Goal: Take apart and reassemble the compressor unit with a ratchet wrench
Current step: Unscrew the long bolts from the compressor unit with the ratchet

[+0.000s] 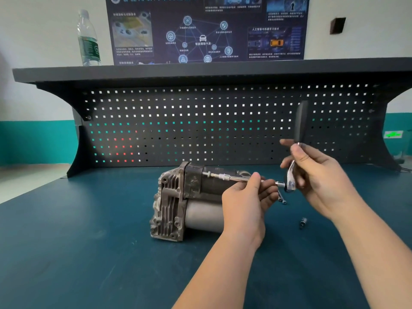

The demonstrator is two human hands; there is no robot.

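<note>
1. Compressor unit, grey ribbed cast-metal block with cylinders (pixel 178 201), lies on its side mid-bench on the dark teal mat (pixel 89 241).
2. Right hand (pixel 321 177) grips the chrome ratchet wrench (pixel 294 166), black handle pointing up.
3. Left hand (pixel 247 197) pinches the long chrome extension bar (pixel 225 176), steadying it into the housing.
4. Judged step: working a bolt; next needs a handle swing.
5. Loose bolts (pixel 282 198) lie beside it.

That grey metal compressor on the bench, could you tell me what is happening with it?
A person is working a ratchet wrench on the grey ribbed metal compressor unit. The left hand steadies the long silver extension bar reaching its upper body, while the right hand holds the black-handled ratchet wrench. Two loose bolts lie on the blue benchtop.
</note>
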